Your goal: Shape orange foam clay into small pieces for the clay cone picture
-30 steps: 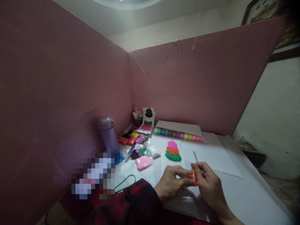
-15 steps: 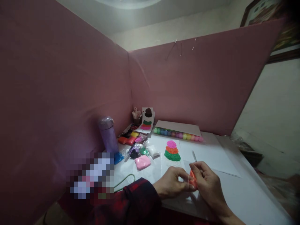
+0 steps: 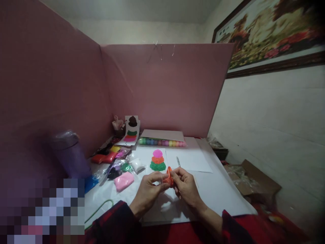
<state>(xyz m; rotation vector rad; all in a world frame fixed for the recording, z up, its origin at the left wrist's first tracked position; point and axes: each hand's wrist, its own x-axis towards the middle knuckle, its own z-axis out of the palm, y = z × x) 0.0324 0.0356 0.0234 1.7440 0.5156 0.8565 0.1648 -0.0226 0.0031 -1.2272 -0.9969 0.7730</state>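
Both hands meet over the table's near side around a small packet of orange modelling clay (image 3: 169, 179). My left hand (image 3: 149, 187) pinches its left side, where clear plastic shows between the fingers. My right hand (image 3: 186, 186) grips the right side with thumb and bent fingers. Just beyond them lies a sheet with stacked clay shapes (image 3: 157, 160): pink at the top, orange in the middle, green at the bottom. A slim grey tool (image 3: 178, 161) is behind my right hand; its lower end is hidden.
Several bagged clays, including a pink packet (image 3: 124, 181) and a white one (image 3: 137, 165), lie to the left. A purple bottle (image 3: 72, 157) stands beyond them. A row of coloured clays (image 3: 162, 142) and a propped sheet (image 3: 132, 130) are at the back. Right is a cardboard box (image 3: 261, 179).
The view has swung to the right, showing more of the wall picture and the box. My hands still hold the orange clay packet, whose upper end now sticks up between them.
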